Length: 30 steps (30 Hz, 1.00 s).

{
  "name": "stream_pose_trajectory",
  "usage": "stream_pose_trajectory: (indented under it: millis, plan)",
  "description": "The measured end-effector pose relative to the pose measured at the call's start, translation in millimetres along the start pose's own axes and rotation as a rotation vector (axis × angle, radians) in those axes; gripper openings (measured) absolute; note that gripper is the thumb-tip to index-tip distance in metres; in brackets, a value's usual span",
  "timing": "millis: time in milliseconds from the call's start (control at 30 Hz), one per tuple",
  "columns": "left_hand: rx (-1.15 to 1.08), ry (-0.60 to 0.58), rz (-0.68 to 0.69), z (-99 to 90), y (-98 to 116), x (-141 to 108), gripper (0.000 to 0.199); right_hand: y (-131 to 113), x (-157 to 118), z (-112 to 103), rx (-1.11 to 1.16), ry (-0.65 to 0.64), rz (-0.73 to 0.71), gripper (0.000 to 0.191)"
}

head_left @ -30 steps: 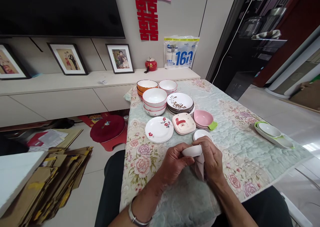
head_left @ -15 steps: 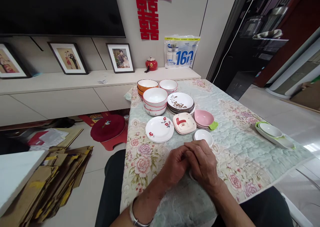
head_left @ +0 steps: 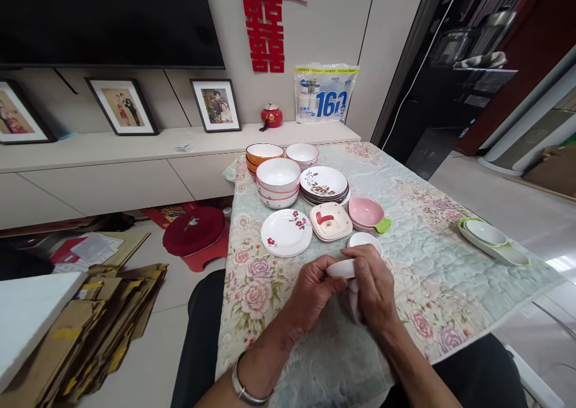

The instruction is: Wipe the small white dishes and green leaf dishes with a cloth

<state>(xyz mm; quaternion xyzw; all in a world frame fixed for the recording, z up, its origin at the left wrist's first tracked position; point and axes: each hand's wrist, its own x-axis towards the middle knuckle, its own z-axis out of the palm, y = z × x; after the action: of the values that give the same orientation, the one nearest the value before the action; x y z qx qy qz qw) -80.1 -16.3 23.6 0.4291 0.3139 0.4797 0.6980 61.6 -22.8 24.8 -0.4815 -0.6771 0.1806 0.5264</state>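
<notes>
Pinched in my left hand (head_left: 310, 294) is a small white dish (head_left: 339, 269), tilted on edge above the near side of the table. My right hand (head_left: 375, 285) closes around a pale cloth (head_left: 353, 306) and presses at the dish's right side; its fingers partly cover both. Just beyond my hands sits another small white dish (head_left: 365, 240). Past it are a pink bowl with a green handle (head_left: 366, 211), a squarish cream plate with a red pattern (head_left: 332, 221) and round white plates with red flowers (head_left: 287, 232).
Behind these stand brown-flowered plates (head_left: 324, 182), white bowls (head_left: 279, 180) and orange bowls (head_left: 264, 153). Green-rimmed oval dishes (head_left: 492, 243) lie at the right on the flowered tablecloth (head_left: 382, 156). A red stool (head_left: 195, 231) and flattened cardboard (head_left: 112, 324) are on the left floor.
My hands, clasped together before, have moved apart a little. The small white dish between them and more of the pale cloth have come into sight.
</notes>
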Motion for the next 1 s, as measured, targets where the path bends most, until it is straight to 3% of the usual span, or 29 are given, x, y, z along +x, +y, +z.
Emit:
stream_pose_trajectory:
  millis: [133, 233, 500, 700, 833, 1000]
  plan:
    - [0.202, -0.020, 0.072, 4.6, 4.3, -1.2, 0.009, -6.3, -3.2, 7.7, -0.161, -0.051, -0.205, 0.025]
    - [0.201, -0.052, 0.096, 4.7, 7.2, -2.7, 0.010, -7.0, -2.4, 5.6, -0.166, -0.077, -0.251, 0.027]
    - [-0.173, -0.036, -0.032, -1.0, -1.3, -0.9, 0.029, 3.5, -3.2, -3.1, -0.001, 0.037, 0.001, 0.034]
    - [-0.109, -0.067, -0.114, 0.3, -2.3, -1.1, 0.033, 7.0, -1.9, -1.3, -0.006, 0.058, 0.149, 0.031]
    - [0.025, -0.063, -0.092, -2.9, -0.9, -0.2, 0.029, 7.1, -0.7, 0.2, -0.157, -0.005, 0.023, 0.028]
    - [0.277, -0.073, 0.064, -0.3, 3.7, -0.7, 0.018, -0.1, -2.3, 4.8, -0.231, -0.043, -0.238, 0.024]
